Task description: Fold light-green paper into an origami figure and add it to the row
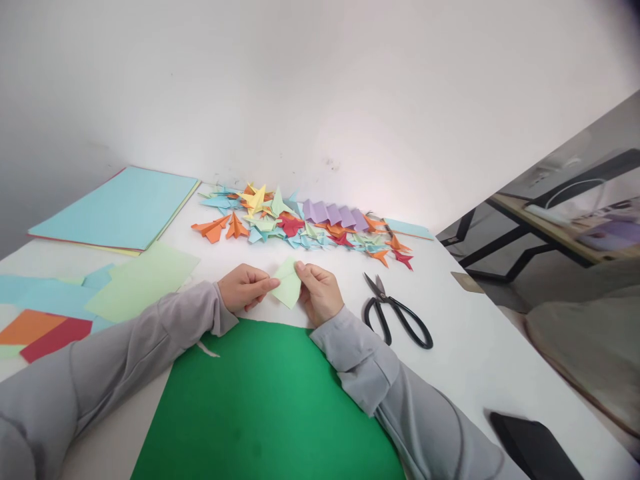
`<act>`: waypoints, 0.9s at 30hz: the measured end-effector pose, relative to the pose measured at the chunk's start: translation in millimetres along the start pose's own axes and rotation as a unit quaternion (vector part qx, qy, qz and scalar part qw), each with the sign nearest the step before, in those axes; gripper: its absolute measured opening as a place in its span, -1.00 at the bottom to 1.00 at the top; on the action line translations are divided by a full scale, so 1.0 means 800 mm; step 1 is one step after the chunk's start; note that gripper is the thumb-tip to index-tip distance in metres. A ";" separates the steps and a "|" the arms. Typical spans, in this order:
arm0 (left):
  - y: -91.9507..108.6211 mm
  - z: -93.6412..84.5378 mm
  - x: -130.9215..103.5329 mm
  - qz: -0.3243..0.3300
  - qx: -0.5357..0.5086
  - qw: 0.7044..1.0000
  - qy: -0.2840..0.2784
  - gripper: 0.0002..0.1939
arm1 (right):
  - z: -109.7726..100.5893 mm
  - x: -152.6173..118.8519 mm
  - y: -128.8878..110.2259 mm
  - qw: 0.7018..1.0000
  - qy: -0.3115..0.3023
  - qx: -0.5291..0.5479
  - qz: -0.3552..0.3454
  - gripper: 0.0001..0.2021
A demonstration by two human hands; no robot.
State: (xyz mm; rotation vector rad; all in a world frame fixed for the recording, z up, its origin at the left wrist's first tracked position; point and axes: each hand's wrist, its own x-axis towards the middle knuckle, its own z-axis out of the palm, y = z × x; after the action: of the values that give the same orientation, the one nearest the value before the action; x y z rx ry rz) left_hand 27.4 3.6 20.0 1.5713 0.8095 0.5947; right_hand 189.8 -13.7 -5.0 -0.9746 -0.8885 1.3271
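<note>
A small pale green piece of folded paper (287, 285) is held up between my two hands, just past the far edge of a green sheet (270, 407). My left hand (245, 288) pinches its left edge between thumb and fingers. On the other side, my right hand (320, 291) grips the paper with the thumb on top; its other fingers are partly hidden behind. Beyond my hands lies a pile of folded paper shapes (290, 225) in several colours, some like small planes. Black-handled scissors (384, 307) lie partly spread to the right of my right hand.
At the back left rests a stack of large sheets (120, 210), light blue on top. Nearer are loose pale green (150, 277), orange (30, 327) and red (57, 339) papers. A black flat object (533, 447) sits at the front right. The wall (320, 100) bounds the table behind.
</note>
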 end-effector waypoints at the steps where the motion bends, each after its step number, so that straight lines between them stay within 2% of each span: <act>1: 0.000 0.000 0.000 -0.001 -0.005 1.000 0.001 -0.43 | 0.000 0.000 0.001 1.000 0.000 0.000 -0.002 -0.66; 7: 0.001 0.000 0.001 -0.004 -0.109 0.994 0.024 -0.40 | -0.001 0.002 0.002 1.000 -0.010 -0.004 -0.002 -0.64; 10: -0.002 -0.001 0.002 -0.006 -0.149 0.988 0.046 -0.47 | -0.002 0.003 0.003 1.000 -0.021 -0.016 -0.006 -0.64; 15: -0.006 -0.002 0.005 0.011 -0.134 0.989 0.057 -0.68 | -0.005 -0.001 0.004 0.995 -0.076 -0.069 -0.010 -0.62; 18: -0.005 -0.003 0.004 0.039 -0.136 0.990 0.024 -0.53 | -0.003 -0.006 0.001 0.986 -0.109 -0.124 -0.004 -0.61; 21: -0.004 -0.006 0.003 0.042 -0.124 0.991 -0.012 -0.50 | 0.001 -0.009 -0.002 0.986 -0.094 -0.139 -0.004 -0.61; 27: -0.004 -0.008 0.001 0.044 -0.101 0.994 -0.013 -0.41 | 0.004 -0.010 -0.005 0.987 -0.063 -0.145 0.004 -0.61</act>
State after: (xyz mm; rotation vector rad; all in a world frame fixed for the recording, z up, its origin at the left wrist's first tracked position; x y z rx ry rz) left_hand 22.0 8.3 17.6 1.4301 0.6426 0.6971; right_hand 187.5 -21.2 0.2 -1.1262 -1.1992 1.3010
